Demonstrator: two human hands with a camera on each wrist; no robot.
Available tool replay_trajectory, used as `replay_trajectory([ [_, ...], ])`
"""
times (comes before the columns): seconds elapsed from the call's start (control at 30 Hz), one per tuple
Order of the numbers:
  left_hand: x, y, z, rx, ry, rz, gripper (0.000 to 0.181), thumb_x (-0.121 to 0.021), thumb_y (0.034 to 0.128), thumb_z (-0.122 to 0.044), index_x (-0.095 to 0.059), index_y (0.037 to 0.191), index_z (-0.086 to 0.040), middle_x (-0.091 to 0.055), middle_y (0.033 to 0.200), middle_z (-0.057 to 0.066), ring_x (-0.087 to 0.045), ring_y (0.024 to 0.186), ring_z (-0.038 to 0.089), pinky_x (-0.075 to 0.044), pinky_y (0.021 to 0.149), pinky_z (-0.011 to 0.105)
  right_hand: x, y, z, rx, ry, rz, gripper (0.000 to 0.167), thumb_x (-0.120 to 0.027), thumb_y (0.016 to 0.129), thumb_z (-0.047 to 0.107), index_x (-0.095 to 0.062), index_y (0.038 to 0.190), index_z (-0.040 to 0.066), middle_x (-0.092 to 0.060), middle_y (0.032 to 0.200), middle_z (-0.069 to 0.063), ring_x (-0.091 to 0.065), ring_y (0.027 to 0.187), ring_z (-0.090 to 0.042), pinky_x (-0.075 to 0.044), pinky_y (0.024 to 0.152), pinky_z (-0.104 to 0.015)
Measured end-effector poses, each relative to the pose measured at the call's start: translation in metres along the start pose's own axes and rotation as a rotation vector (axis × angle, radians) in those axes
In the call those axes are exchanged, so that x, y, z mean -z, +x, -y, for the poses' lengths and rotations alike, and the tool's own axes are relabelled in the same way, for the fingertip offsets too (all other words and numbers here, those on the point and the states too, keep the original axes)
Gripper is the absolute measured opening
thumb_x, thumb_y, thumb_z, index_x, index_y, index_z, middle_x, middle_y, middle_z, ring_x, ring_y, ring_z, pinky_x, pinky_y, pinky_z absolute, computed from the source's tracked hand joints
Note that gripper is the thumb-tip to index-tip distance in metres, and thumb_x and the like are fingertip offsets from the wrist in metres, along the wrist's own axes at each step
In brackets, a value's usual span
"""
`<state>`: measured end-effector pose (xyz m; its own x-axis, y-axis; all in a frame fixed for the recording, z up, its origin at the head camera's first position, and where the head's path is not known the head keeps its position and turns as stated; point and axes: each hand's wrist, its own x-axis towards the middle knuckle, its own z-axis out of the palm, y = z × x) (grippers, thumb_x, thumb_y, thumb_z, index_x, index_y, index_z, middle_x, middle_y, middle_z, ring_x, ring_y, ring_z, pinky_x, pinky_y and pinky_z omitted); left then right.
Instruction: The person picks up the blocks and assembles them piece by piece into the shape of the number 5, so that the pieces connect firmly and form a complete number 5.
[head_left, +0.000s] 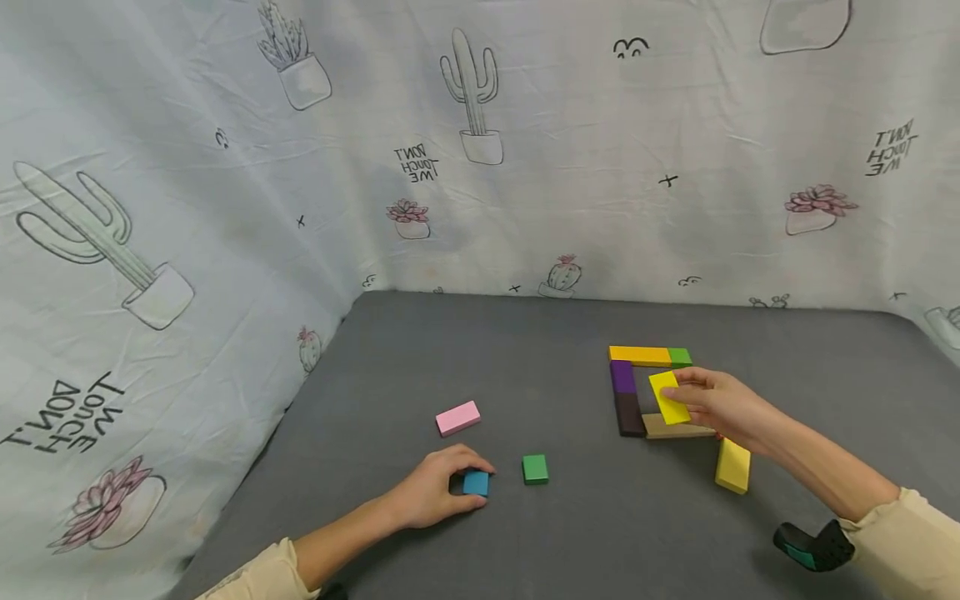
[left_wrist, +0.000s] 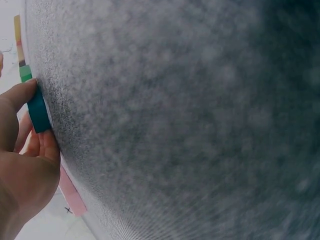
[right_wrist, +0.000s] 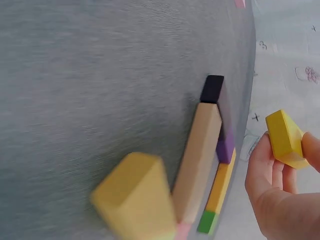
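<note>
My left hand point(head_left: 431, 492) has its thumb and fingers around a small blue block point(head_left: 476, 483) on the grey table. A green square block point(head_left: 536, 469) lies just right of it, and a pink block point(head_left: 458, 418) farther back. My right hand point(head_left: 723, 407) pinches a bright yellow block point(right_wrist: 286, 139) above the table. Below it is an outline of blocks: an orange-yellow one point(head_left: 639, 356) with a green one point(head_left: 680, 357) at the back, purple point(head_left: 622, 377) and black point(head_left: 629, 414) ones on the left, and a tan one point(head_left: 667, 427) in front. The right hand hides the outline's right side.
Another yellow block point(head_left: 732, 466) lies in front of the outline's right corner. A black and teal device point(head_left: 813, 547) sits by the right wrist. White cloth point(head_left: 570, 150) with cactus drawings hangs behind and left of the grey table point(head_left: 450, 350).
</note>
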<state>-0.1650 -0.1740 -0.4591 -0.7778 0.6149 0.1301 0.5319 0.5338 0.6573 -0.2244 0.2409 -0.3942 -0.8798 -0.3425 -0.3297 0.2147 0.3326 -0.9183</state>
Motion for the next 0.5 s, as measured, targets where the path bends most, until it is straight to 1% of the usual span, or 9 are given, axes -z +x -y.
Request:
replay_trajectory([
  [0.1,0.000,0.000,0.000,0.002,-0.005,0.004,0.030,-0.075,0.0841,-0.018,-0.066,0.113,-0.014,-0.058,0.109,-0.004,-0.054,0.096,0.010,-0.046,0.082,0.028,0.006,-0.009,-0.010,-0.031,-0.005,-0.016,0.066,-0.051,0.100,0.030,-0.019,0.141,-0.011,-0.046,0.124,-0.013,-0.052,0.100,-0.016,-0.044,0.088,-0.036],
  [0.23,-0.001,0.000,0.001,0.000,-0.005,0.010,0.030,-0.075,0.0845,-0.019,-0.066,0.113,-0.014,-0.058,0.110,-0.004,-0.054,0.096,0.010,-0.046,0.082,0.028,0.012,-0.021,-0.022,-0.071,0.018,-0.026,0.068,-0.051,0.100,0.030,-0.017,0.142,-0.011,-0.047,0.123,-0.014,-0.053,0.100,-0.017,-0.045,0.089,-0.038],
  [0.33,0.000,0.000,0.001,0.007,-0.002,0.014,0.030,-0.075,0.0846,-0.019,-0.066,0.113,-0.014,-0.058,0.111,-0.003,-0.054,0.098,0.011,-0.046,0.083,0.028,0.016,-0.029,-0.029,-0.093,0.051,-0.032,0.067,-0.051,0.100,0.030,-0.017,0.141,-0.012,-0.048,0.118,-0.013,-0.054,0.096,-0.019,-0.047,0.084,-0.036],
  [0.43,0.001,0.000,0.000,0.008,0.003,0.015,0.030,-0.075,0.0847,-0.019,-0.066,0.113,-0.014,-0.058,0.111,-0.003,-0.054,0.098,0.012,-0.046,0.083,0.029,0.019,-0.038,-0.034,-0.116,0.048,-0.042,0.069,-0.050,0.100,0.030,-0.015,0.141,-0.013,-0.046,0.122,-0.015,-0.054,0.096,-0.018,-0.047,0.083,-0.034],
  [0.5,0.001,0.001,0.000,-0.002,0.008,0.014,0.030,-0.075,0.0848,-0.019,-0.066,0.113,-0.013,-0.058,0.111,-0.003,-0.054,0.098,0.012,-0.046,0.083,0.029,0.020,-0.044,-0.036,-0.129,0.042,-0.049,0.071,-0.050,0.100,0.031,-0.013,0.141,-0.014,-0.044,0.124,-0.017,-0.054,0.097,-0.016,-0.047,0.084,-0.034],
])
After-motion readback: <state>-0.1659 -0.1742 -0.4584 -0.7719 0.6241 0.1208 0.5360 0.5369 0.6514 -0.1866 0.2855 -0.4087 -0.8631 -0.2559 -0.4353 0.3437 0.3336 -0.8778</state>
